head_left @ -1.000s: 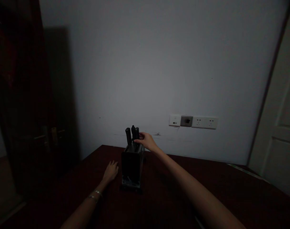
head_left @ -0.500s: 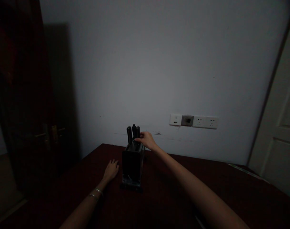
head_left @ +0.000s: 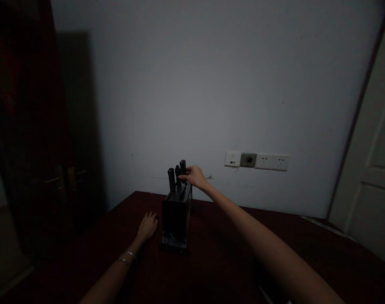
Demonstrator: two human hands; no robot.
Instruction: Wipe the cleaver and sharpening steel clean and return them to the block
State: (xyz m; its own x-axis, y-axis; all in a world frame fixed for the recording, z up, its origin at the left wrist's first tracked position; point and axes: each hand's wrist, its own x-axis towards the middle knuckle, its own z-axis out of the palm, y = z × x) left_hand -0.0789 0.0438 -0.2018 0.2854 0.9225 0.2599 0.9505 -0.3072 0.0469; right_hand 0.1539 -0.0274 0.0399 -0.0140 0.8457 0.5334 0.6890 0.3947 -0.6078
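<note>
A dark knife block (head_left: 174, 221) stands upright on the dark red table (head_left: 217, 261). Three black handles rise from its top. My right hand (head_left: 195, 176) pinches the rightmost one, a knife handle (head_left: 183, 165), which sits higher than the others; a bit of blade seems to show below it, though the dim light makes this hard to tell. The left knife handle (head_left: 171, 179) and a middle black handle (head_left: 177, 171) stay in the block. Left of the block, my left hand (head_left: 148, 224) rests on the tabletop with its fingers stretched out, holding nothing.
Behind the table is a pale wall (head_left: 192, 97) with a row of sockets (head_left: 271, 161) at right. A dark door (head_left: 30, 126) with a metal handle is at left, a white door (head_left: 369, 169) at right. Under my right forearm, a thin pale edge (head_left: 265, 294) shows at the bottom.
My right hand has risen slightly, lifting the right knife handle above its earlier height. The left hand and the block have stayed put.
</note>
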